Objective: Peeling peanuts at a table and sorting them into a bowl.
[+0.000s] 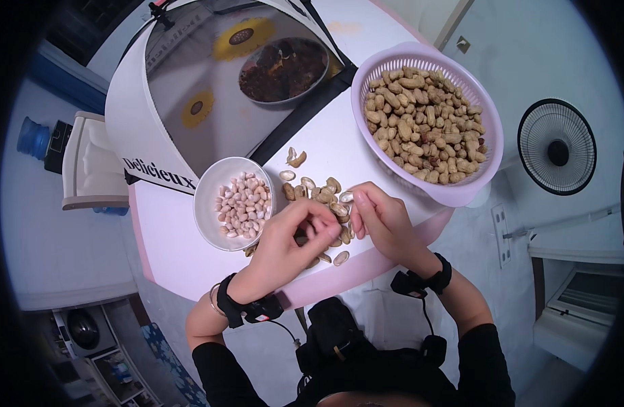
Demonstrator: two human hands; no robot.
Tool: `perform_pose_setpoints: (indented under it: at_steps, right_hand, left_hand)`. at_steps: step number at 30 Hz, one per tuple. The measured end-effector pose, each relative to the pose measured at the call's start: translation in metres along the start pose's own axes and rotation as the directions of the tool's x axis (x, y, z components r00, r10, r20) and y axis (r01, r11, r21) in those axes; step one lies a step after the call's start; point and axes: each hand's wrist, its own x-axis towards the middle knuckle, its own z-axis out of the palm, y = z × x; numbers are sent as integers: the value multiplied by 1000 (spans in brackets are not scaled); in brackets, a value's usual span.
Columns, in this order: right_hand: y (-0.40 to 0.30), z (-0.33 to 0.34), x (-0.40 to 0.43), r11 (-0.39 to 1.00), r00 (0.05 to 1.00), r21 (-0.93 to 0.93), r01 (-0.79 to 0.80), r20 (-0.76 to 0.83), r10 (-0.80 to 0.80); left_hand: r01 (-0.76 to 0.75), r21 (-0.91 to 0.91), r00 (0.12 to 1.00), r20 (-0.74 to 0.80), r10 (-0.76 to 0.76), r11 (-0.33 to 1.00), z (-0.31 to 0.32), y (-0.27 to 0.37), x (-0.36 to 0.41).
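My right hand [383, 219] pinches an opened peanut shell half [346, 196] between thumb and forefinger, over the table's near side. To its left, my left hand [296, 231] is curled, thumb tip close to the forefinger; what lies inside its fingers is hidden. Beneath and between both hands, empty peanut shells [341, 258] are scattered in a loose pile. Just left of my left hand stands a white bowl [205, 216] partly filled with pale pink shelled peanuts [244, 203]. A lilac plastic colander [360, 109] heaped with unshelled peanuts [424, 127] sits at the right.
A mesh food cover [189, 147] with sunflower prints stands at the back left over a dish of dark food [286, 71]. The white tabletop [184, 264] has a pink border. Beyond it are a chair [95, 160] on the left and a round fan-like appliance [557, 147] on the right.
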Motion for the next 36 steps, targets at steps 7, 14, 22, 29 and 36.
perform_pose_setpoints:
  at_steps: [7,14,22,29,36]
  right_hand:
    - [-1,-3,3,998,1000,60,-16,6,16]
    - [0,-3,0,1000,998,6,-3,70,3]
    - [0,-4,0,1000,997,-2,-19,80,19]
    - [-4,-6,-1,996,991,55,-72,120,65]
    - [0,-9,-3,985,955,153,83,269,-123]
  left_hand:
    - [-342,400,916,343,207,851,-2,4,-4]
    - [-375,441,902,377,211,815,-2,2,-5]
    - [-423,462,880,416,231,779,-2,2,-4]
    - [-303,342,942,250,225,890,-4,14,-4]
    - [-298,322,950,6,312,899,-4,14,-7]
